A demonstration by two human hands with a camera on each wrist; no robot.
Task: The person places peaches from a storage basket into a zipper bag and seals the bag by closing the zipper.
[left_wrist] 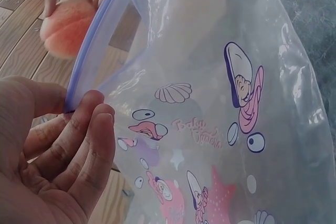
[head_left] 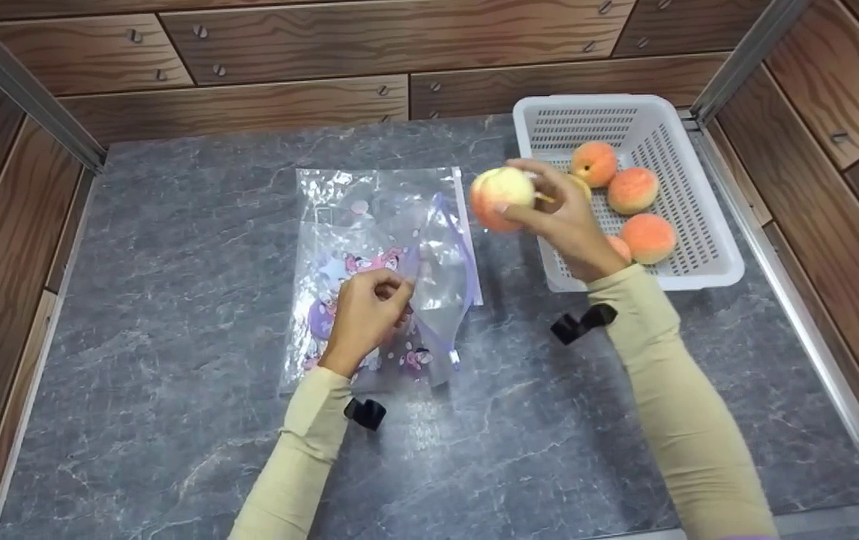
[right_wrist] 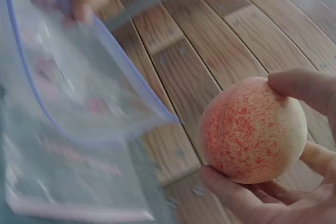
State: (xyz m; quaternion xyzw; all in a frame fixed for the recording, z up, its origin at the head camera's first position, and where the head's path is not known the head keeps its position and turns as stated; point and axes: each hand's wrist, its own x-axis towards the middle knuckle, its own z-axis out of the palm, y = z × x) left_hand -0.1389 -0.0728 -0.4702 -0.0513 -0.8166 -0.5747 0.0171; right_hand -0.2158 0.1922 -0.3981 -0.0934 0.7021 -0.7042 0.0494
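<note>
My left hand (head_left: 367,315) pinches the rim of a clear zip bag (left_wrist: 202,114) between thumb and fingers. The bag has a purple zip edge and prints of shells, a starfish and cartoon figures. Its mouth gapes toward the right, as the right wrist view also shows. In my right hand (head_left: 568,221) is a peach (right_wrist: 252,132), yellow with a red blush, gripped by thumb and fingers. The peach hangs between the bag's mouth and the basket. Another clear bag (head_left: 324,196) with a pale zip edge lies flat beneath the purple-edged one.
A white perforated basket (head_left: 710,236) stands at the back right with several peaches in it, such as one peach (head_left: 648,238) near its front. My right forearm and hand hide part of it. Wood-patterned panels (head_left: 286,45) enclose the grey marbled table (head_left: 166,322).
</note>
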